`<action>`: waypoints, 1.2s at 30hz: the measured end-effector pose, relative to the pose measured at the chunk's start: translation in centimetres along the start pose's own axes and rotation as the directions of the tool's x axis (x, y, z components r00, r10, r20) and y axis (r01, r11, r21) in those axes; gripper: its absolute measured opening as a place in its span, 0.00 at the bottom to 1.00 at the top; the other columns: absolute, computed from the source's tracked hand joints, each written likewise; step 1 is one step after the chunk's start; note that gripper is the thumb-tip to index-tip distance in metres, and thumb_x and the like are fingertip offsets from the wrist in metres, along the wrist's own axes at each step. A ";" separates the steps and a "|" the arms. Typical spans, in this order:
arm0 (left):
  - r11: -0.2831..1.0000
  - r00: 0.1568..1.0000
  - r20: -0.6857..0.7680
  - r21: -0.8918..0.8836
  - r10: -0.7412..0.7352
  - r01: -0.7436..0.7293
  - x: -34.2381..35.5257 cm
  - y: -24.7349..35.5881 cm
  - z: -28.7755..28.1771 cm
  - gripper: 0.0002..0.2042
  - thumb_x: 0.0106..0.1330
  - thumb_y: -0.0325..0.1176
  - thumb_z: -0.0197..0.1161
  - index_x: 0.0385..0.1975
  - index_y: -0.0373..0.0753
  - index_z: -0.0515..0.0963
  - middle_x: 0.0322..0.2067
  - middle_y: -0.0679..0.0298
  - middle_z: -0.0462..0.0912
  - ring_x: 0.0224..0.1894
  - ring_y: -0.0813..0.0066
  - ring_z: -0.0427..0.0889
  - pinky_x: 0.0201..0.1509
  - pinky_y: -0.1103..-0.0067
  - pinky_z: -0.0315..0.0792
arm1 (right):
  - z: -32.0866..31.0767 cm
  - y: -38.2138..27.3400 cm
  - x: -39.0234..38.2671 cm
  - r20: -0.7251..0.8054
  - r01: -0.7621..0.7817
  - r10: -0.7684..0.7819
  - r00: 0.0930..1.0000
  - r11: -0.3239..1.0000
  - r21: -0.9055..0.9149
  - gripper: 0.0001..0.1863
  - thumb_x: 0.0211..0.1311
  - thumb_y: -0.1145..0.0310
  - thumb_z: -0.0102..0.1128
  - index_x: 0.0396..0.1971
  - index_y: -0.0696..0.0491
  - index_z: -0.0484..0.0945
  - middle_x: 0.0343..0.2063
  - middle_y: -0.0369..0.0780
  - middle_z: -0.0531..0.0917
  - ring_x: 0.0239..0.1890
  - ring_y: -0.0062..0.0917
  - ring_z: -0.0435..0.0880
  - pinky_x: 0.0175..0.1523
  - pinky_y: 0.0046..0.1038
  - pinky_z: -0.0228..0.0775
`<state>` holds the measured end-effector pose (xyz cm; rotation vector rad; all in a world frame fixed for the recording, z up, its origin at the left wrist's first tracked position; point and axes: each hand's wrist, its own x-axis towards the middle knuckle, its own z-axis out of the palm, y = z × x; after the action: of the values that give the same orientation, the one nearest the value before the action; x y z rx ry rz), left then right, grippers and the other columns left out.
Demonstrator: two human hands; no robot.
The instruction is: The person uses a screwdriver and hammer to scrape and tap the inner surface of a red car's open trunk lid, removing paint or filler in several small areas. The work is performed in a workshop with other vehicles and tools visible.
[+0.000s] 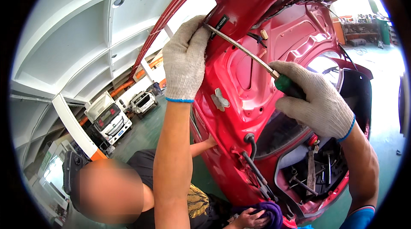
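Observation:
My right hand, in a white knitted glove with a blue cuff, is closed round the green and black handle of a screwdriver. Its long metal shank points up and left, with the tip against the edge of a raised red car panel, next to a black label. My left hand, gloved the same way, grips that edge right by the tip. Its fingertips are partly hidden behind the panel. Below lies the inner red metal of the car, with holes and a silvery patch.
Hammers and other tools lie in the car's open compartment. At lower left a person in a dark shirt stands close, one hand on the car, another hand by a purple cloth. A white truck is parked behind.

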<state>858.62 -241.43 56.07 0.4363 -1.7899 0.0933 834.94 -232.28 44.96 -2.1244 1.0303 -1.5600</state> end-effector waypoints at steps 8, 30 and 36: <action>1.000 1.000 -0.013 0.004 0.012 -0.012 0.1 -0.4 -0.1 0.15 0.75 0.31 0.61 0.55 0.29 0.83 0.42 0.56 0.90 0.43 0.76 0.87 0.51 0.78 0.80 | 0.7 0.5 -0.4 -0.084 0.117 -0.122 0.989 0.991 -0.059 0.30 0.60 0.68 0.66 0.63 0.60 0.74 0.33 0.50 0.84 0.36 0.38 0.88 0.47 0.36 0.78; 0.997 0.997 -0.026 -0.033 0.068 -0.068 0.0 -0.9 0.6 0.16 0.77 0.30 0.59 0.60 0.31 0.82 0.49 0.56 0.89 0.51 0.74 0.85 0.60 0.77 0.78 | 2.0 1.9 -1.0 -0.243 0.039 -0.161 0.957 0.898 -0.439 0.11 0.59 0.67 0.67 0.35 0.59 0.78 0.20 0.51 0.80 0.27 0.50 0.86 0.34 0.44 0.76; 0.996 0.996 -0.035 -0.037 0.083 -0.084 0.0 -1.1 0.8 0.16 0.77 0.30 0.60 0.60 0.31 0.82 0.50 0.55 0.89 0.52 0.72 0.86 0.61 0.76 0.78 | 1.4 2.4 -1.0 -0.176 0.076 -0.192 0.965 0.855 -0.513 0.12 0.60 0.66 0.68 0.39 0.57 0.78 0.23 0.50 0.84 0.28 0.47 0.87 0.35 0.45 0.79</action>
<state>858.31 -242.71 55.67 0.3308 -1.7745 0.1235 835.26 -233.47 42.28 -2.4381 1.5389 -1.7775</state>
